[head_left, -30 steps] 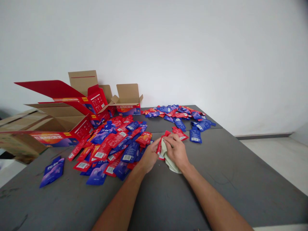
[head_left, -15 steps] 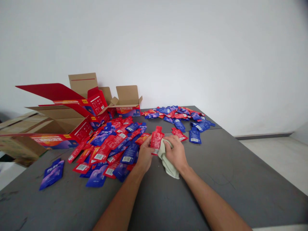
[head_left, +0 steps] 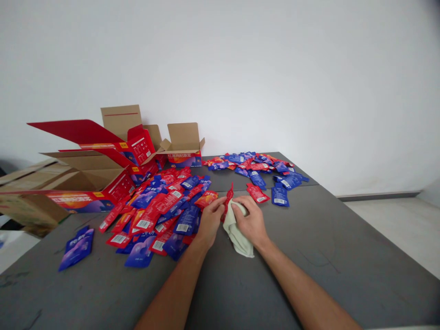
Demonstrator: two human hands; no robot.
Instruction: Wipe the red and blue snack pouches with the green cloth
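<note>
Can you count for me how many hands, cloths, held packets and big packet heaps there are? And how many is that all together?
Hands: 2 (left hand, right hand)
Cloths: 1 (pale cloth)
Held packets: 1 (red packet)
Big heaps: 2 (near heap, far heap)
Total: 6

Count, centre of frame: two hands are showing, one left hand (head_left: 209, 221) and one right hand (head_left: 251, 219); one held red pouch (head_left: 229, 198) and one pale cloth (head_left: 239, 236) are showing with them. Two heaps are lying on one counter (head_left: 240, 293): left heap (head_left: 161, 206) left of centre, right heap (head_left: 247, 160) above centre; overlap is preventing a pouch tally. One loose red pouch (head_left: 257, 193) and one loose blue pouch (head_left: 280, 196) are lying right of centre. Lower left: one blue-purple pouch (head_left: 77, 251) is lying, possibly two overlapping. Left side: at least three open boxes (head_left: 79, 201) are standing.
</note>
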